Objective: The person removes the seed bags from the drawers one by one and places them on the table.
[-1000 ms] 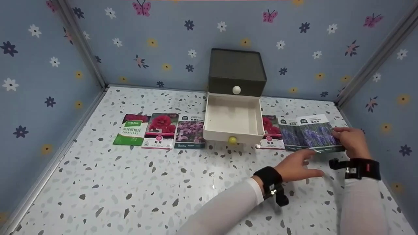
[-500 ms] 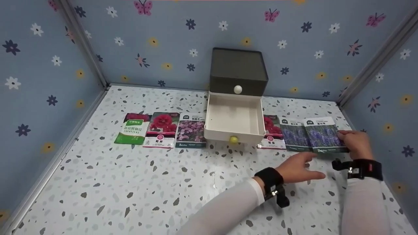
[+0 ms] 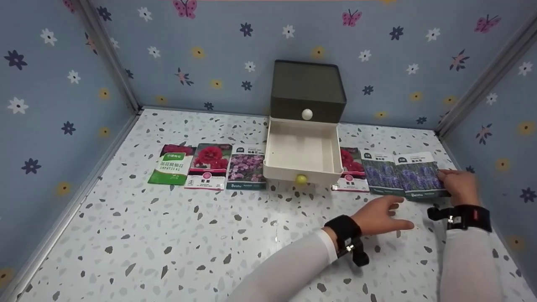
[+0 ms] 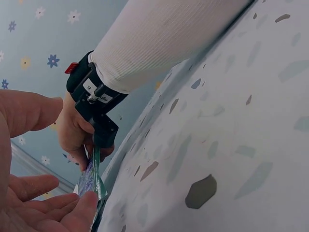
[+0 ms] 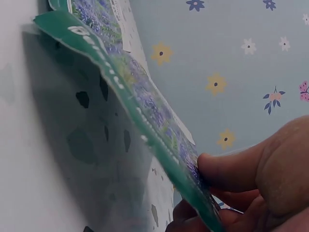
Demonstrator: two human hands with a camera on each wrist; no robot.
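My right hand (image 3: 460, 187) pinches the right edge of a lavender seed packet (image 3: 419, 176), thumb on the printed face and fingers beneath. In the right wrist view the packet (image 5: 145, 106) slants above the table, its green bottom edge casting a shadow. Another lavender seed packet (image 3: 381, 173) lies just to its left. My left hand (image 3: 379, 216) hovers below the two packets, fingers relaxed and spread, holding nothing. Seen from the left wrist, its fingertips (image 4: 87, 200) overlap the held packet's lower corner.
A dark box with a pulled-out cream drawer (image 3: 302, 147) stands at the back. Right of it lies a red-flower packet (image 3: 350, 167), partly hidden by the drawer. To its left are a green-and-white packet (image 3: 170, 167), a red-flower packet (image 3: 208, 166) and a pink-flower packet (image 3: 246, 167).
My right hand has shifted right with the lavender seed packet, which overlaps the neighbouring packet less and now sits beside it. My left hand has barely moved.
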